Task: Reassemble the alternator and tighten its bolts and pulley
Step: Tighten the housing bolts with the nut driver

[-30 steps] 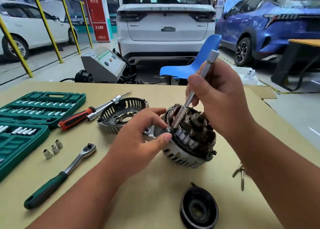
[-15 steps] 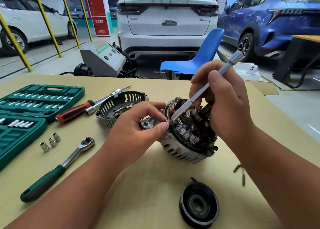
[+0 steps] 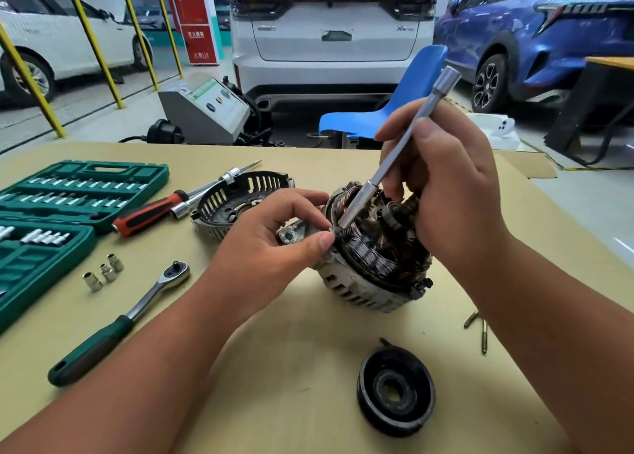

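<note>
Your right hand (image 3: 446, 193), fingers curled round the long silver extension bar (image 3: 394, 158), has swung it steeper, tip unmoved on a rim bolt of the grey-cased alternator (image 3: 374, 275) on the tan cardboard table (image 3: 291, 368); your left hand (image 3: 271, 244) pinches that rim. The bolt is likely still being run down.

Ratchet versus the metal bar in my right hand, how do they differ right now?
The ratchet lies flat on the table, untouched; the bar is tilted, gripped by the right hand, its tip at the alternator rim. The ratchet has a green handle; the bar is bare metal. The ratchet ends in a round head; the bar ends in a wider sleeve. Both are slim steel tools.
</note>
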Action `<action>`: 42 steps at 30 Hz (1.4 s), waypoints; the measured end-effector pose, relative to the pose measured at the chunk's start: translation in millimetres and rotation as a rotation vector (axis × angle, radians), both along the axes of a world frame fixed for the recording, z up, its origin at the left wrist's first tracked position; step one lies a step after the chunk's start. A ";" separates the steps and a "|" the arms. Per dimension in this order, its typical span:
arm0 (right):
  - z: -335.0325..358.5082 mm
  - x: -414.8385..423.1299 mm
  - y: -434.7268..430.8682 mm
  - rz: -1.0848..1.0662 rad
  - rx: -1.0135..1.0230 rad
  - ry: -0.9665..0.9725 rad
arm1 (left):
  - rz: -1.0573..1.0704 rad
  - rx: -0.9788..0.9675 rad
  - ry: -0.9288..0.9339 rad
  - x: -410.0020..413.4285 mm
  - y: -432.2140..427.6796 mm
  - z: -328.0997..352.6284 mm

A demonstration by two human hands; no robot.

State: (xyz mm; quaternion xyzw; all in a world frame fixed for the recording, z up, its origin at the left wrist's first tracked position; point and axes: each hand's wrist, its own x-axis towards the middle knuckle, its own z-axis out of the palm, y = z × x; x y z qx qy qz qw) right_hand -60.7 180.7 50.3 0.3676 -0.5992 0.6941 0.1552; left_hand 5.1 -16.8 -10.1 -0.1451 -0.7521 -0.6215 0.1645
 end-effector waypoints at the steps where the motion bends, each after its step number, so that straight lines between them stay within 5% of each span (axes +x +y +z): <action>1: -1.7 0.9 -1.1 -0.021 -0.003 0.013 | -0.005 0.000 0.000 0.6 -0.2 0.6; 12: -7.4 0.2 -5.2 -0.071 -0.037 0.142 | -0.013 -0.161 -0.003 -0.2 -4.6 -0.1; 28: 4.9 -22.3 -9.0 -0.113 0.064 -0.002 | -0.108 0.062 -0.152 -37.6 -5.3 14.5; 42: -6.5 -22.0 0.2 0.012 0.078 0.012 | -0.047 0.040 -0.041 -28.5 0.4 2.6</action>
